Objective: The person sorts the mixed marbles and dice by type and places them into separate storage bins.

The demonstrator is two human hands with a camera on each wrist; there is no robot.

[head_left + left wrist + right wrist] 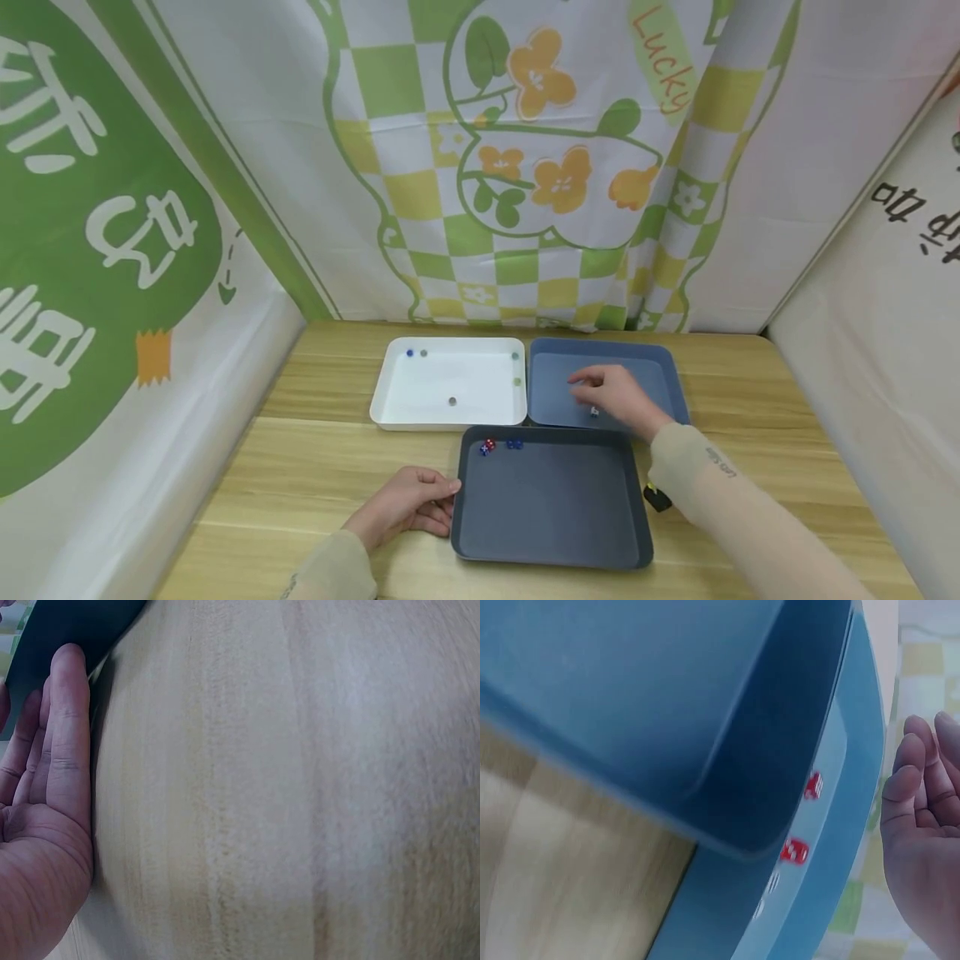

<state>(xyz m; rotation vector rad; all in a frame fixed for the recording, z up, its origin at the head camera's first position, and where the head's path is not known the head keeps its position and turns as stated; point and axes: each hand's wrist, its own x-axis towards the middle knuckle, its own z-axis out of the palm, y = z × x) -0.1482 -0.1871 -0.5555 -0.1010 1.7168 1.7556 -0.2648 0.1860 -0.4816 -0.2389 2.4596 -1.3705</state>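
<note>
My left hand (420,500) rests at the left wall of the dark grey tray (555,508), its thumb touching the rim. In the left wrist view its fingers (69,742) lie straight along the tray's outer side. Red and blue dice, including a red die (491,444) and a blue die (514,444), sit near this tray's back left. Over the blue tray (547,358) hovers my right hand (615,396), fingers loosely bent, nothing visible between them. Below it lies a small pale die (595,412). The right wrist view shows a red die (794,851) and other dice in the blue tray.
A white tray (480,421) at the back left holds several small pieces, one of them blue (410,353). A small black and yellow object (657,497) lies right of the dark tray, partly under the forearm. Patterned curtain (510,283) hangs behind the wooden table (300,467).
</note>
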